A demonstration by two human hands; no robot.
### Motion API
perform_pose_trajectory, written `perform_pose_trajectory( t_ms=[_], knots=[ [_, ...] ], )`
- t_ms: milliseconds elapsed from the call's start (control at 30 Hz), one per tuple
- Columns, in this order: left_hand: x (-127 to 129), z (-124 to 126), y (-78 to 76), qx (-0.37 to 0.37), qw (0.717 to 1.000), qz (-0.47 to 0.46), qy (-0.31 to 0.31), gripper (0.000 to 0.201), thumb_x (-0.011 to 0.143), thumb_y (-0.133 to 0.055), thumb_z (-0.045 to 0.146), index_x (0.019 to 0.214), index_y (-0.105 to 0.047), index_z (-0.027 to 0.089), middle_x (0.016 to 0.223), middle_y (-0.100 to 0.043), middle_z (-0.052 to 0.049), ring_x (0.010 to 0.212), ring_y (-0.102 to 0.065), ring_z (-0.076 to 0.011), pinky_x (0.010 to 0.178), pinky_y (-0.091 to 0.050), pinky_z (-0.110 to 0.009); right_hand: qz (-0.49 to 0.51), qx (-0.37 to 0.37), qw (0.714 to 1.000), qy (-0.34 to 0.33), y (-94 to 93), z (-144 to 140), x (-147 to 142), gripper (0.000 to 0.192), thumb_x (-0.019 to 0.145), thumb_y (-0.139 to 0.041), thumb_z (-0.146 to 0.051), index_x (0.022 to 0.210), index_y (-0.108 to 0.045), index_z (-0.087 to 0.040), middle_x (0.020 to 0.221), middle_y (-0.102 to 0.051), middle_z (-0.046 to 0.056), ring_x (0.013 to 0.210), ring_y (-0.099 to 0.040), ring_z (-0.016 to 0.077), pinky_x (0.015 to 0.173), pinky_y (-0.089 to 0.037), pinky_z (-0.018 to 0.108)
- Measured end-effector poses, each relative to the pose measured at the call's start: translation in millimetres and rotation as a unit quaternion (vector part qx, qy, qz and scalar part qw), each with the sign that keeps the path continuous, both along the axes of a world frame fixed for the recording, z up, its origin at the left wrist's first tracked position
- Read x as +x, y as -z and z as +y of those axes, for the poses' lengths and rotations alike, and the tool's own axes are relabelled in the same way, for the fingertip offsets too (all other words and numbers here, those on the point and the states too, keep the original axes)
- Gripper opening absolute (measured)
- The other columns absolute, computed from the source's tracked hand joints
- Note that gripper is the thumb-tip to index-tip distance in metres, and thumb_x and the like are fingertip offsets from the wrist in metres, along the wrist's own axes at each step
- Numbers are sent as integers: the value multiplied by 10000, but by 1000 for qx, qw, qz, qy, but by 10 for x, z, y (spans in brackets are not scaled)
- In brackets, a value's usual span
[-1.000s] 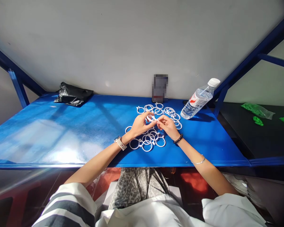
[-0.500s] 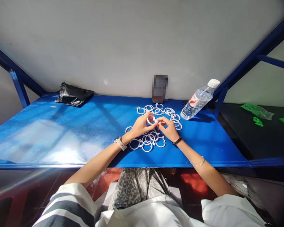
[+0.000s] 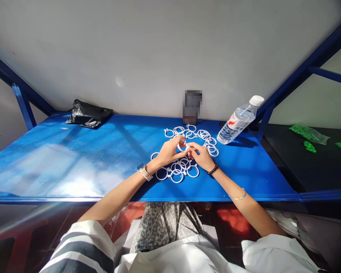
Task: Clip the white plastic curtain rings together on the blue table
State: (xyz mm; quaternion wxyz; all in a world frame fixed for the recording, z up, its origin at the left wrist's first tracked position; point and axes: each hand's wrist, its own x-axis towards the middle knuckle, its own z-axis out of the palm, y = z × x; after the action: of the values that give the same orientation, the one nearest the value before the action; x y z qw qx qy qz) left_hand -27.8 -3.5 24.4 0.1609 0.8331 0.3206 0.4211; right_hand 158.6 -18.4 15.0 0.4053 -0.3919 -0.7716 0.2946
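Note:
My left hand (image 3: pixel 168 151) and my right hand (image 3: pixel 201 155) meet over the blue table (image 3: pixel 74 159), both pinching one white plastic ring (image 3: pixel 182 145) between their fingertips. Beneath my hands lies a cluster of several white rings (image 3: pixel 177 170), some overlapping. Farther back, a second scatter of white rings (image 3: pixel 191 132) spreads toward the wall. A watch sits on my left wrist and a dark bead bracelet on my right.
A clear water bottle (image 3: pixel 238 119) with a white cap lies tilted at the back right. A crumpled black bag (image 3: pixel 88 113) sits at the back left. A small dark object (image 3: pixel 192 107) leans on the wall. Green items (image 3: pixel 309 132) lie on the black surface to the right.
The held ring has turned between my fingertips, and my hands have drawn slightly closer together. The rings on the table have not moved.

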Motion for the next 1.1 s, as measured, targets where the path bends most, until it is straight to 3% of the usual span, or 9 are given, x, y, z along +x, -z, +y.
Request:
perform_pose_trajectory(
  t_ms=[300, 667, 1100],
  knots=[
    [19, 3, 7, 27, 999, 29, -5, 335, 890, -523, 508, 951, -508, 179, 800, -622, -16, 699, -600, -132, 641, -466, -238, -60, 20, 998, -26, -9, -3, 11, 206, 966, -344, -264, 992, -545, -226, 588, -627, -21, 522, -609, 152, 556, -470, 264],
    [16, -22, -8, 35, 998, 42, -29, 301, 868, -552, 460, 959, -514, 175, 793, -616, -12, 690, -592, -132, 623, -445, -233, -95, 64, 993, -3, 5, 1, 9, 222, 967, -342, -263, 940, -558, -216, 579, -606, -12, 532, -596, 156, 553, -427, 252],
    [15, -33, -1, 39, 997, 47, -47, 293, 848, -566, 443, 968, -521, 179, 809, -626, -16, 702, -602, -139, 630, -454, -236, -111, 63, 992, 12, -7, -17, 13, 238, 962, -356, -240, 964, -592, -204, 599, -621, 0, 562, -601, 155, 585, -440, 249]
  ],
)
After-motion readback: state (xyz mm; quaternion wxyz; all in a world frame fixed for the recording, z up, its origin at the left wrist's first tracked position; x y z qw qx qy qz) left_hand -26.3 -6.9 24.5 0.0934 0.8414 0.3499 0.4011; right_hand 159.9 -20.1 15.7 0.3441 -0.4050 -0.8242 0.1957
